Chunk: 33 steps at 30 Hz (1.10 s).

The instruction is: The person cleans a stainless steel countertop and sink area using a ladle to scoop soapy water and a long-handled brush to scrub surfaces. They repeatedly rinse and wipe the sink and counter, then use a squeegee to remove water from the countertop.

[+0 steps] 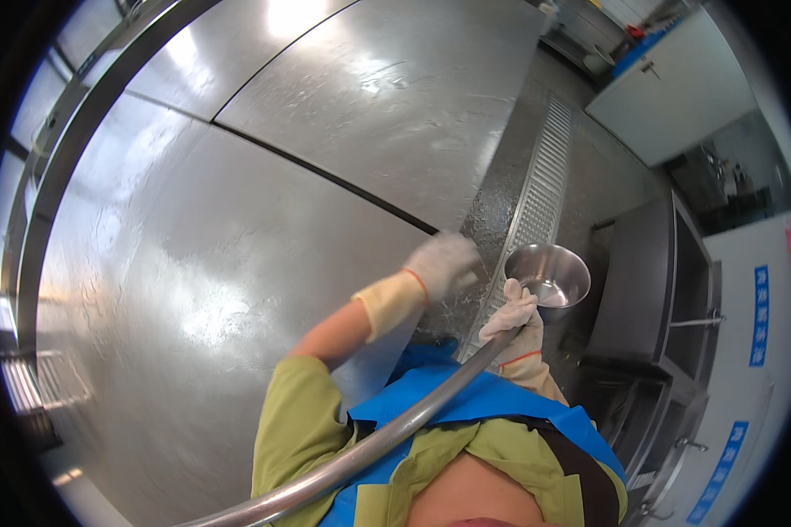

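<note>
My right hand (514, 317), in a pale glove, grips a long metal tube (395, 428) just below a deep stainless steel bowl (548, 273). The tube runs diagonally past my chest and looks like the bowl's long handle, though the hand hides the joint. Inside the bowl is a shiny bottom; whether it holds liquid is unclear. My left hand (443, 265), also gloved, is motion-blurred over the near corner of a wet stainless steel surface (237, 263). What its fingers are doing cannot be made out. Fine droplets seem to show beside it.
A dark seam (329, 174) divides the metal surface. Along its right side, a slotted floor drain grate (540, 171) crosses the wet floor. Farther right are a grey metal cabinet (633, 277), a white cabinet (679, 92) and a wall with blue signs (758, 316).
</note>
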Each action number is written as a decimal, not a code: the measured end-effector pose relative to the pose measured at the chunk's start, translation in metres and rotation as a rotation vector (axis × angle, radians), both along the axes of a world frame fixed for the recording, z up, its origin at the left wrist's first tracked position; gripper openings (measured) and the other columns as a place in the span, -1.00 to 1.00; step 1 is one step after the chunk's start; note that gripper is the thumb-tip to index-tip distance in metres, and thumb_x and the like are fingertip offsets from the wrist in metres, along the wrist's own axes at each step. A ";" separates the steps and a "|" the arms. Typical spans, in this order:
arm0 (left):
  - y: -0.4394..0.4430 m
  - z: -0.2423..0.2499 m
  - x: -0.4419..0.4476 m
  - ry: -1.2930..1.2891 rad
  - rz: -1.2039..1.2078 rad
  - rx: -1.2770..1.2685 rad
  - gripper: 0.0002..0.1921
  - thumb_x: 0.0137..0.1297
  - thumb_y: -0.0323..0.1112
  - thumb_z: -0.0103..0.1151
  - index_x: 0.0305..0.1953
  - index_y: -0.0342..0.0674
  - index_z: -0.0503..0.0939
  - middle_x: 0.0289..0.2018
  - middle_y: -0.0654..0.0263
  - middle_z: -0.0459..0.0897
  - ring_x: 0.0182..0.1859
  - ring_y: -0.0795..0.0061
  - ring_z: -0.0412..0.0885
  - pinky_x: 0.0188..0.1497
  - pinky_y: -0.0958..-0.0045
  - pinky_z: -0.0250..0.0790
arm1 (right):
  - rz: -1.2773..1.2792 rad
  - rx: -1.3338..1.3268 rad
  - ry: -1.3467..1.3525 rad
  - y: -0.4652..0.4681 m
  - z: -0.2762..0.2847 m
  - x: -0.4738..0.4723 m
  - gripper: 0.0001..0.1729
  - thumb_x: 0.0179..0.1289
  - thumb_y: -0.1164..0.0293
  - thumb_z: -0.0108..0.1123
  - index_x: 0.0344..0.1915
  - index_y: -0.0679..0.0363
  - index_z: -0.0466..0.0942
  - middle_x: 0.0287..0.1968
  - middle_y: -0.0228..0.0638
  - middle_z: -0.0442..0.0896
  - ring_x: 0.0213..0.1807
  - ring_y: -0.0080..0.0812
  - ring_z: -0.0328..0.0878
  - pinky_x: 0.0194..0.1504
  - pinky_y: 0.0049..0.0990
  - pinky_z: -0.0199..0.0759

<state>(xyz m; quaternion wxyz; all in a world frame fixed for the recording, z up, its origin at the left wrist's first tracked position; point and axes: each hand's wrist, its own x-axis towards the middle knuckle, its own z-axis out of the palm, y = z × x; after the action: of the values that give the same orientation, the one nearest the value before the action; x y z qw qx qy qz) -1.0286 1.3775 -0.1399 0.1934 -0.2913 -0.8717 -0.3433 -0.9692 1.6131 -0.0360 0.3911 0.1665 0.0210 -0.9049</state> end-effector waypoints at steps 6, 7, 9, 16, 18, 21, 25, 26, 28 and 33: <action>-0.069 0.022 -0.055 -0.358 0.965 -0.266 -0.42 0.47 0.05 0.20 0.37 -0.14 0.47 0.32 0.04 0.51 0.42 -0.02 0.37 0.47 -0.05 0.17 | -0.325 -0.071 -0.039 0.111 -0.020 0.005 -0.76 0.51 0.32 0.25 0.10 0.00 0.71 -0.41 -0.79 0.81 -0.47 -0.73 0.68 -0.24 -0.56 0.55; -0.070 0.016 -0.063 -0.589 0.971 -0.215 -0.36 0.53 0.12 0.08 0.45 -0.14 0.40 0.45 0.04 0.43 0.52 -0.03 0.28 0.58 -0.12 0.03 | -0.380 -0.051 0.001 0.134 -0.024 0.009 -0.75 0.51 0.32 0.25 0.10 0.01 0.71 -0.41 -0.79 0.81 -0.48 -0.72 0.69 -0.25 -0.55 0.56; -0.029 -0.017 -0.081 -0.510 1.117 -0.531 -0.32 0.56 0.13 0.00 0.53 -0.13 0.32 0.55 0.04 0.33 0.62 -0.05 0.16 0.68 -0.17 -0.17 | -0.447 -0.064 0.003 0.175 -0.037 0.013 -0.74 0.52 0.28 0.24 0.11 0.04 0.70 -0.45 -0.74 0.78 -0.51 -0.68 0.68 -0.29 -0.49 0.59; 0.183 -0.086 -0.125 -0.875 0.058 -0.451 -0.39 0.59 0.20 -0.08 0.38 -0.07 0.59 0.39 0.04 0.57 0.46 0.01 0.46 0.48 0.14 0.34 | -0.887 0.570 0.094 0.274 -0.047 0.018 -0.79 0.47 0.34 0.25 0.03 0.10 0.64 -0.55 -0.47 0.58 -0.65 -0.36 0.54 -0.49 -0.21 0.62; 0.224 -0.090 -0.123 -0.698 0.053 -0.653 -0.39 0.56 0.22 -0.05 0.33 -0.09 0.63 0.37 0.09 0.61 0.44 -0.02 0.49 0.48 0.10 0.33 | -0.906 0.199 -0.100 0.302 -0.038 0.011 -0.83 0.49 0.24 0.29 -0.19 0.08 0.67 -0.63 -0.48 0.51 -0.65 -0.33 0.50 -0.52 -0.27 0.49; 0.245 -0.099 -0.117 -0.884 0.138 -0.562 -0.38 0.51 0.23 0.02 0.33 -0.06 0.64 0.33 0.07 0.64 0.39 -0.03 0.55 0.43 0.12 0.38 | -1.013 0.107 -0.101 0.342 -0.019 0.011 -0.64 0.47 0.34 0.32 -0.51 -0.02 0.42 -0.71 -0.50 0.41 -0.67 -0.42 0.45 -0.57 -0.39 0.44; 0.253 -0.125 -0.132 -1.061 0.179 -0.514 -0.38 0.52 0.24 0.02 0.24 -0.16 0.69 0.22 0.00 0.71 0.31 -0.04 0.63 0.35 0.10 0.43 | -1.210 -0.111 -0.367 0.386 -0.005 -0.005 -0.65 0.48 0.45 0.24 -0.52 0.05 0.44 -0.71 -0.55 0.41 -0.66 -0.54 0.49 -0.63 -0.58 0.43; 0.255 -0.135 -0.142 -1.065 0.170 -0.537 -0.38 0.53 0.24 0.01 0.22 -0.17 0.69 0.20 0.00 0.72 0.29 -0.04 0.64 0.32 0.09 0.44 | -1.199 -0.144 -0.444 0.388 -0.007 -0.012 -0.66 0.48 0.47 0.22 -0.52 0.06 0.44 -0.71 -0.56 0.41 -0.65 -0.55 0.50 -0.63 -0.61 0.43; 0.269 -0.152 -0.161 -1.066 0.181 -0.588 -0.38 0.53 0.24 0.01 0.18 -0.20 0.70 0.15 0.00 0.74 0.24 -0.03 0.67 0.27 0.08 0.47 | -1.313 -0.083 -0.357 0.401 -0.011 -0.026 -0.66 0.49 0.46 0.20 -0.52 0.08 0.45 -0.70 -0.55 0.45 -0.65 -0.55 0.51 -0.63 -0.60 0.45; 0.298 -0.201 -0.224 -1.079 0.262 -0.712 -0.38 0.55 0.24 -0.01 0.08 -0.27 0.72 0.04 -0.01 0.79 0.13 -0.02 0.74 0.13 0.04 0.53 | -1.352 -0.068 -0.262 0.443 -0.031 -0.080 -0.83 0.53 0.39 0.23 -0.30 0.12 0.52 -0.66 -0.55 0.55 -0.62 -0.52 0.53 -0.52 -0.53 0.52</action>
<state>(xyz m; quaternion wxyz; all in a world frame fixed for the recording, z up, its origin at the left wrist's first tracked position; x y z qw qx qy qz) -1.2525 1.6758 -0.3408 -0.3388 -0.0162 -0.9348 -0.1055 -1.0488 2.0559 -0.0666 -0.2547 0.2386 -0.1632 -0.9228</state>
